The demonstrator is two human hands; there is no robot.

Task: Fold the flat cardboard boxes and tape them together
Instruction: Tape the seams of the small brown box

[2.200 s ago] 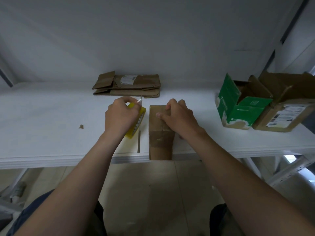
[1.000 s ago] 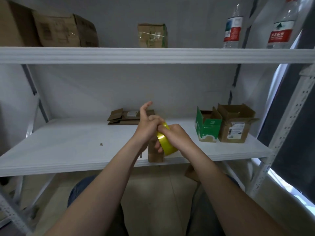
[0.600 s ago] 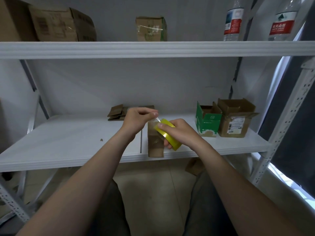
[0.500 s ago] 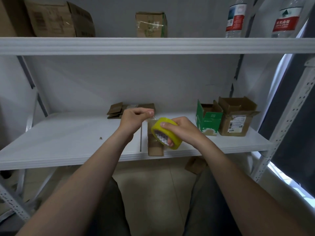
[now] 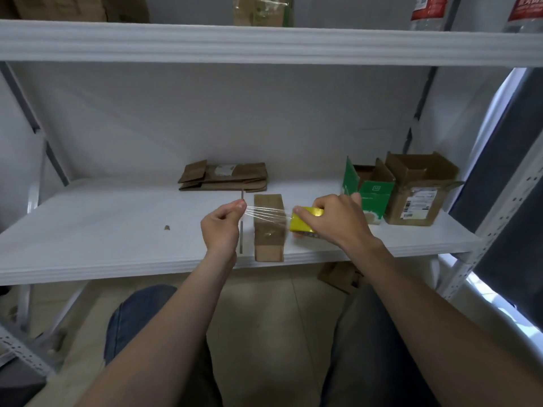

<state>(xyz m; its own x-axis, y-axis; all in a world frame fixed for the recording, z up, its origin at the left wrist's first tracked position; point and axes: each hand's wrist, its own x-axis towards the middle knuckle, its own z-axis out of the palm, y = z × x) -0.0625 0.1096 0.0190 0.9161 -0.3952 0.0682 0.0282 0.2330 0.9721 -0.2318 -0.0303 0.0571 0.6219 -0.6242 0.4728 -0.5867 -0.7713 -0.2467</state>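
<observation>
A small brown folded cardboard box [image 5: 269, 240] stands at the front edge of the white shelf [image 5: 117, 239]. My right hand [image 5: 332, 220] grips a yellow tape roll [image 5: 304, 223] just right of the box. My left hand [image 5: 223, 226] pinches the free end of the clear tape [image 5: 266, 214], which stretches across above the box between both hands. A stack of flat cardboard boxes [image 5: 224, 177] lies at the back of the shelf.
A green open box [image 5: 368, 190] and a brown open box [image 5: 418, 193] stand at the shelf's right. A thin blade-like tool [image 5: 241, 239] lies left of the small box. An upper shelf [image 5: 264, 44] carries boxes and bottles. Cardboard [image 5: 338, 274] lies on the floor.
My hands have drawn apart, and a strip of clear tape now spans between them over the small box. The roll has moved right of the box.
</observation>
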